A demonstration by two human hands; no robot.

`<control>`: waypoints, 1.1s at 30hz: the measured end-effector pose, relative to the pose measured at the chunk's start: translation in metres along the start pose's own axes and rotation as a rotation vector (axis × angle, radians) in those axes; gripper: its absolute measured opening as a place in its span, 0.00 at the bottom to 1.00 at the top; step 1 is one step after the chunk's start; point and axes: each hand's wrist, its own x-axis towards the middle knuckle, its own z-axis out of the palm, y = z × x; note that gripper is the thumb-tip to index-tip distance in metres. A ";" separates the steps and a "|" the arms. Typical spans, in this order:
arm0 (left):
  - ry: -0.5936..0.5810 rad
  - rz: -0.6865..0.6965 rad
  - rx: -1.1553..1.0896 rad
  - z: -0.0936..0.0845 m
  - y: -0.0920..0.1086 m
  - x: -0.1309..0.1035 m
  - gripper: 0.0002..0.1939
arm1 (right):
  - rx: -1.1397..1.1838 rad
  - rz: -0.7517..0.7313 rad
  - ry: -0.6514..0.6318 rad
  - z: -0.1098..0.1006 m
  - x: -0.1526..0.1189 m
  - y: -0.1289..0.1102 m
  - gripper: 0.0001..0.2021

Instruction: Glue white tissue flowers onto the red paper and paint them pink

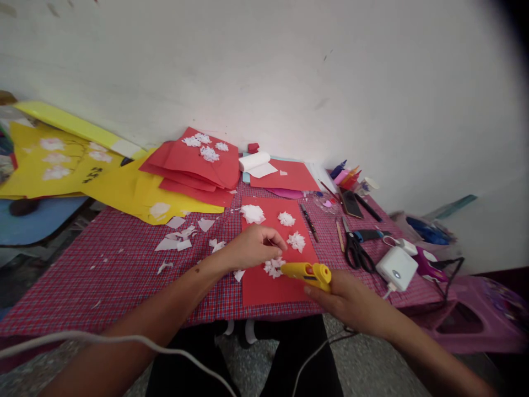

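Note:
A red sheet [264, 292] lies near the table's front edge with several white paper flowers on it. My right hand [341, 300] is wrapped round a yellow glue gun [306, 273], whose nozzle points left at the lowest flower [273, 268]. Just above that flower is my left hand [258, 246], its fingers curled and thumb and fingertips close together; whatever they may hold is too small to name. Other white flowers [286, 219] sit higher on the sheet, with a larger one [252, 214] at its upper left.
Torn white paper [173, 242] lies left on the checked tablecloth [124, 281]. Behind are stacked red sheets [198, 165], yellow sheets [124, 193] and a white roll [254, 161]. Black scissors [357, 251], a cutter [372, 235] and a white adapter [397, 268] lie right.

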 end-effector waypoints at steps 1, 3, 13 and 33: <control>-0.014 0.005 0.015 -0.001 0.000 -0.001 0.08 | 0.015 0.015 -0.005 0.000 0.000 0.000 0.18; -0.034 0.013 0.043 -0.002 0.001 -0.002 0.08 | 0.059 0.034 -0.012 -0.001 0.001 0.002 0.19; -0.066 -0.022 0.192 -0.002 0.004 -0.005 0.09 | 0.322 0.117 -0.046 0.000 0.000 0.010 0.20; -0.113 0.051 0.429 -0.002 0.012 -0.009 0.07 | 0.367 0.104 -0.067 0.002 0.000 0.013 0.19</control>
